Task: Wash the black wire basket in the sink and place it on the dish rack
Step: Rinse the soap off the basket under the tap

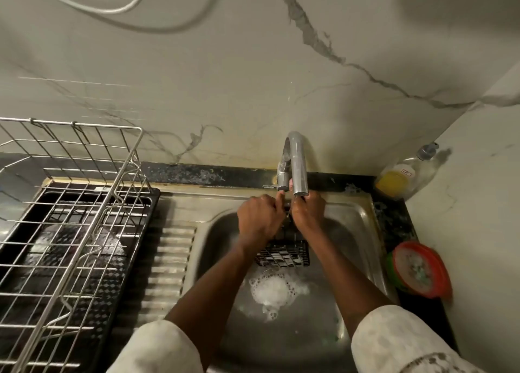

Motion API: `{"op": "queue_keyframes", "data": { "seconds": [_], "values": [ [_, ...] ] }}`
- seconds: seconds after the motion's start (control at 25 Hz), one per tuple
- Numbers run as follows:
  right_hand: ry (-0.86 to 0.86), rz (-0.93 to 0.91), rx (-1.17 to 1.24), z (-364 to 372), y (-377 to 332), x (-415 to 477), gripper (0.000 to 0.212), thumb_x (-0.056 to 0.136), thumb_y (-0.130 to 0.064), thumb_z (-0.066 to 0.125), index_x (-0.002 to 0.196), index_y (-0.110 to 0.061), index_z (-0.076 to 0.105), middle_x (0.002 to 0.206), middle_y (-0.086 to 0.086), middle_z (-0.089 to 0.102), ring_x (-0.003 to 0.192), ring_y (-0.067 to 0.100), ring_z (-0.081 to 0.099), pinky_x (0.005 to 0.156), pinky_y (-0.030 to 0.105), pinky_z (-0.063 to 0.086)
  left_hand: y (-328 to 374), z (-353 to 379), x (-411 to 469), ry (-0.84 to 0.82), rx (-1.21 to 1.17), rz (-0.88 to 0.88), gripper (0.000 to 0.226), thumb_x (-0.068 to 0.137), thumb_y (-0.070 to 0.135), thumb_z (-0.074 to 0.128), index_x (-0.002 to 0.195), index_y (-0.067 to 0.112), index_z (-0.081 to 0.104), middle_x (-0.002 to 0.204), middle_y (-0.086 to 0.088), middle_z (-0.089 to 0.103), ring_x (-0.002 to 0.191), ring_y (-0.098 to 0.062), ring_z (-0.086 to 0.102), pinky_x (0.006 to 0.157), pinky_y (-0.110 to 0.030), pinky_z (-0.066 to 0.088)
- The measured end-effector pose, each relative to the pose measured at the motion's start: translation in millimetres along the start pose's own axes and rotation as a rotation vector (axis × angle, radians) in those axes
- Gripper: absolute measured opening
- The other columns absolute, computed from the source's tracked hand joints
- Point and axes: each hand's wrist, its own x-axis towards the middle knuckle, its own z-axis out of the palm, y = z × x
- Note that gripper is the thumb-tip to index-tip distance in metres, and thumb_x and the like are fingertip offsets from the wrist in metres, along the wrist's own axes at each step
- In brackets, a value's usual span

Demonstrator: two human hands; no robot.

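**Black wire basket, held in steel sink**

Black wire basket point(282, 253): boxy, fine grid mesh, wet. It hangs over the bowl of the sink point(363, 232), just below the tap point(297, 161), near side tilted toward the drain.

Left hand point(259, 218) and right hand point(308, 213): close together at the basket's far top edge, fingers curled round the wire. One left finger points up toward the tap lever. The exact hold is blurred.

Tap: brushed metal, arched tubular spout, set at the far rim.

Sink: stainless, rounded bowl, with ribbed drainboard point(168, 260) to the left. White bubbly foam point(273, 289) lies over the drain, near the basket.

Dish rack point(70, 203): pale metal wire in a wide square grid, far left, standing in a black tray point(153, 203).

Soap bottle point(399, 175): clear plastic with a pump top and yellow liquid, in the far right corner.

Round tub point(422, 268): red rim and green base, right of the sink.

Wall point(197, 77): pale, glossy, veined like marble.
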Motion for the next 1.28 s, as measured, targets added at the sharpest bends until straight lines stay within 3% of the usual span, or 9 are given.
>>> {"op": "queue_keyframes", "data": {
  "seconds": [0.08, 0.28, 0.4, 0.6, 0.76, 0.84, 0.96, 1.08, 1.28],
  "values": [
    [-0.111, -0.006, 0.131, 13, -6, -13, 0.043, 0.102, -0.039, 0.055, 0.063, -0.022, 0.053, 0.054, -0.004, 0.052, 0.043, 0.007, 0.046, 0.043, 0.023, 0.038, -17, -5, 12, 0.007, -0.084, -0.16, 0.071, 0.107, 0.06, 0.027, 0.061, 0.016, 0.058, 0.057, 0.001, 0.055, 0.053, -0.015, 0.054, 0.057, -0.027, 0.042],
    [-0.15, 0.232, 0.2, 28, 37, -21, 0.082, 0.089, -0.08, 0.028, 0.073, -0.007, 0.062, 0.056, 0.0, 0.049, 0.052, 0.016, 0.043, 0.054, 0.031, 0.034, -30, -13, 12, 0.043, -0.187, -0.292, 0.066, 0.107, 0.057, 0.034, 0.055, 0.021, 0.052, 0.062, -0.002, 0.058, 0.061, -0.018, 0.059, 0.066, -0.031, 0.048],
    [-0.148, 0.269, 0.124, 30, 22, -18, 0.06, 0.1, -0.063, 0.031, 0.072, -0.016, 0.056, 0.059, -0.002, 0.048, 0.052, 0.015, 0.043, 0.048, 0.023, 0.033, -36, -3, 15, 0.053, -0.216, -0.353, 0.075, 0.103, 0.065, 0.026, 0.066, 0.014, 0.066, 0.072, -0.009, 0.069, 0.069, -0.024, 0.065, 0.073, -0.037, 0.054],
    [-0.272, -0.089, 0.068, 31, 1, -24, 0.048, 0.1, -0.058, 0.047, 0.093, -0.014, 0.065, 0.073, -0.005, 0.057, 0.062, 0.005, 0.05, 0.059, 0.021, 0.041, -41, 2, 25, 0.056, -0.231, -0.414, 0.075, 0.106, 0.058, 0.028, 0.087, 0.002, 0.074, 0.093, -0.018, 0.072, 0.081, -0.028, 0.061, 0.078, -0.038, 0.045],
    [-0.258, 0.07, 0.012, 7, 42, -13, 0.062, 0.099, -0.066, 0.029, 0.061, -0.021, 0.048, 0.057, -0.002, 0.047, 0.052, 0.014, 0.043, 0.057, 0.027, 0.036, -35, 3, 24, 0.06, -0.22, -0.386, 0.072, 0.107, 0.056, 0.03, 0.081, 0.002, 0.069, 0.086, -0.016, 0.068, 0.079, -0.028, 0.061, 0.076, -0.038, 0.045],
    [-0.19, 0.191, 0.054, 14, 37, -7, 0.062, 0.105, -0.056, 0.028, 0.064, -0.017, 0.051, 0.061, 0.004, 0.051, 0.055, 0.019, 0.046, 0.057, 0.031, 0.037, -36, 5, 28, 0.077, -0.248, -0.397, 0.072, 0.106, 0.056, 0.03, 0.085, 0.001, 0.071, 0.09, -0.016, 0.07, 0.082, -0.029, 0.062, 0.079, -0.04, 0.048],
    [-0.221, 0.042, 0.039, 33, 6, -16, 0.052, 0.105, -0.053, 0.035, 0.074, -0.02, 0.062, 0.067, 0.002, 0.061, 0.059, 0.015, 0.054, 0.057, 0.028, 0.042, -39, 6, 31, 0.083, -0.265, -0.398, 0.068, 0.107, 0.051, 0.031, 0.093, -0.001, 0.073, 0.102, -0.021, 0.072, 0.091, -0.034, 0.064, 0.086, -0.044, 0.048],
    [-0.254, -0.126, 0.046, 31, 4, -21, 0.057, 0.097, -0.069, 0.036, 0.071, -0.024, 0.058, 0.063, -0.003, 0.056, 0.057, 0.012, 0.052, 0.061, 0.032, 0.044, -41, 3, 27, 0.091, -0.289, -0.4, 0.063, 0.107, 0.047, 0.035, 0.081, 0.001, 0.068, 0.095, -0.023, 0.071, 0.09, -0.037, 0.065, 0.084, -0.046, 0.049],
    [-0.227, 0.094, -0.083, 15, 68, 7, 0.078, 0.098, -0.073, 0.017, 0.065, -0.012, 0.054, 0.058, 0.007, 0.049, 0.052, 0.02, 0.047, 0.06, 0.038, 0.044, -35, 1, 20, 0.122, -0.369, -0.385, 0.065, 0.108, 0.046, 0.039, 0.056, 0.01, 0.052, 0.067, -0.008, 0.058, 0.069, -0.026, 0.056, 0.075, -0.037, 0.042]
  ]
}}
